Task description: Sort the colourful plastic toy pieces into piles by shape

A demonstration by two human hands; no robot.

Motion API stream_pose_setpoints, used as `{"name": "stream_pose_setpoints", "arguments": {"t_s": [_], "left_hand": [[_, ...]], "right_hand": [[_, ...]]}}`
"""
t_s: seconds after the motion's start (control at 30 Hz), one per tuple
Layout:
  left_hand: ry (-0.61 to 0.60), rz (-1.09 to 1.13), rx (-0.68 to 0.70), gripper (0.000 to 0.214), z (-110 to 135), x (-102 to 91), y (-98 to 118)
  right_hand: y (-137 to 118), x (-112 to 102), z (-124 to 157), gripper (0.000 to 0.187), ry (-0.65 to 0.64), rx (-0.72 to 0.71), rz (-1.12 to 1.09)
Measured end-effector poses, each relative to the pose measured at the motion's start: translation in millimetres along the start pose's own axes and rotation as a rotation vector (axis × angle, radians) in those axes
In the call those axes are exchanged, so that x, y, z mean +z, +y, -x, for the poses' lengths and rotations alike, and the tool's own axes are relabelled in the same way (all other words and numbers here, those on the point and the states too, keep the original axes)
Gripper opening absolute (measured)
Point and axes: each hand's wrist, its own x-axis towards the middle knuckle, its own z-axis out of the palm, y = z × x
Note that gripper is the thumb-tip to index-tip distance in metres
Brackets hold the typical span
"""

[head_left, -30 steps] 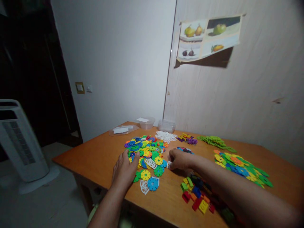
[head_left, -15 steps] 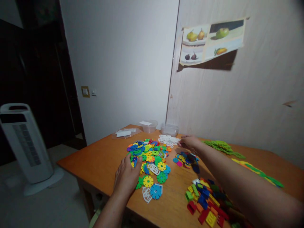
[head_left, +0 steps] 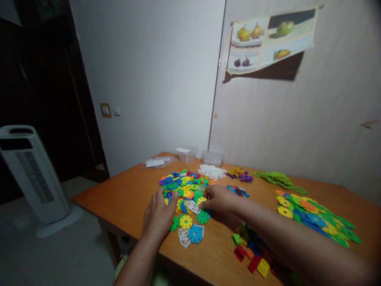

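My left hand point(head_left: 160, 212) rests against the left side of a heap of coloured plastic notched discs point(head_left: 186, 182). Its fingers and thumb are spread, and it grips nothing that I can see. Over the right side of that heap is my right hand point(head_left: 220, 198), fingers bent, thumb and forefinger apart. The thumb tip is at the right edge of a white lattice piece point(head_left: 193, 206), which lies on the discs. Nearer the table edge lie a yellow disc point(head_left: 186, 221), a blue disc point(head_left: 195, 234) and another white lattice piece point(head_left: 184, 237).
White lattice pieces point(head_left: 212, 171) are piled behind. Yellow and purple pieces point(head_left: 240, 174), green pieces point(head_left: 274, 178) and large discs point(head_left: 315, 218) lie rightward. Building blocks point(head_left: 253, 254) sit partly under my right forearm. Clear plastic containers point(head_left: 188, 155) stand by the wall. A tower fan point(head_left: 35, 182) stands left.
My right hand has come back from the white pile toward me and left, to the disc heap. The yellow and purple pieces and large discs are now uncovered. My left hand stays put.
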Motion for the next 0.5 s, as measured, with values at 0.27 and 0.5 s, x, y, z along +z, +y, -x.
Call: {"name": "stream_pose_setpoints", "arguments": {"t_s": [0.27,0.5], "left_hand": [[-0.003,-0.031,0.011,0.076,-6,2.5,-8],[-0.010,-0.019,-0.009,0.076,-8,1.3,-6]], "right_hand": [[-7,6,2,0.021,0.102,0.063,-0.132],[55,-45,37,0.022,0.293,0.265,-0.304]]}}
